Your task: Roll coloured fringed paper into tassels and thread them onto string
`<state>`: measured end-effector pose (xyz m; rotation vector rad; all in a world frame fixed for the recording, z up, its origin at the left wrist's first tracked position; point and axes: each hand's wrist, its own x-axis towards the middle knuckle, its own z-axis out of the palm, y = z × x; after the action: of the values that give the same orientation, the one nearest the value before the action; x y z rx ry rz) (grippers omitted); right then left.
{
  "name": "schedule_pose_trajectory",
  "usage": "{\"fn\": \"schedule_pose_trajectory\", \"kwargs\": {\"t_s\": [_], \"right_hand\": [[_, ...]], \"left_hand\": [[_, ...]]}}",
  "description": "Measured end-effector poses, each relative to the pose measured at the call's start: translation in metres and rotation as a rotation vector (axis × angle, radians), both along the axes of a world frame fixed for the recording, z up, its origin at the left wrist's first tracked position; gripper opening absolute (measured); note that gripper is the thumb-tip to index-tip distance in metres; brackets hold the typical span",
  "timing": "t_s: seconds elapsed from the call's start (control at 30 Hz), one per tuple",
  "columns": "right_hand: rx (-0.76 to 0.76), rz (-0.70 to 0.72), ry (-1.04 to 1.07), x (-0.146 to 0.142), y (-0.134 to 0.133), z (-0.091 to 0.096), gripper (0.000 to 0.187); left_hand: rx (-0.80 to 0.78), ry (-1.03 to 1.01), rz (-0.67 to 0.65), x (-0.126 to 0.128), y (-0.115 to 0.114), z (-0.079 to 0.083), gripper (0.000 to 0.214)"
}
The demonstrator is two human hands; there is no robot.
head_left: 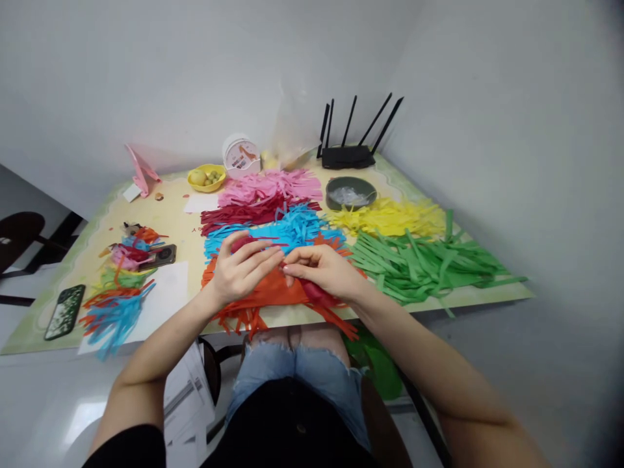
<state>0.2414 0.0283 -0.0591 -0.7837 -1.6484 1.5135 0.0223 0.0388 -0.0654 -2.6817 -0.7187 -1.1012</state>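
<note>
A dark red tissue-paper fringe [319,294] stretches between my hands above the orange paper. My left hand [244,263] has its fingers laid together over part of it, and red strands stick out past the thumb. My right hand [324,266] pinches the twisted red paper between thumb and fingertips, close to my left fingertips. Beneath both hands lies orange fringed paper [273,286], hanging over the table's front edge. Just behind are blue fringed paper [297,227] and a crimson fringed stack [244,213]. The middle of the red piece is partly hidden by my fingers.
Green fringe [419,266] and yellow fringe [394,218] lie right; pink fringe [270,187] lies behind. A dark bowl [338,200], a black router [346,157] and a yellow fruit dish [214,185] stand farther back. Left are a multicoloured tassel bunch [121,286] and a phone [65,312].
</note>
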Motion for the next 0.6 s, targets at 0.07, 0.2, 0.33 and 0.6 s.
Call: {"fn": "schedule_pose_trajectory", "kwargs": {"t_s": [0.07, 0.2, 0.33, 0.6], "right_hand": [[0.026, -0.080, 0.064, -0.006, -0.001, -0.003, 0.034], [0.058, -0.125, 0.210, -0.014, 0.007, -0.005, 0.033], [0.136, -0.244, 0.209, -0.020, 0.026, -0.005, 0.026], [0.642, -0.309, -0.129, -0.017, 0.074, -0.007, 0.011]], "left_hand": [[-0.027, -0.142, 0.059, 0.006, -0.001, -0.008, 0.021], [-0.249, -0.386, 0.159, 0.021, -0.001, -0.009, 0.017], [-0.649, -0.577, 0.126, 0.030, 0.009, 0.002, 0.027], [-0.630, -0.922, 0.234, 0.036, 0.048, 0.000, 0.024]]}}
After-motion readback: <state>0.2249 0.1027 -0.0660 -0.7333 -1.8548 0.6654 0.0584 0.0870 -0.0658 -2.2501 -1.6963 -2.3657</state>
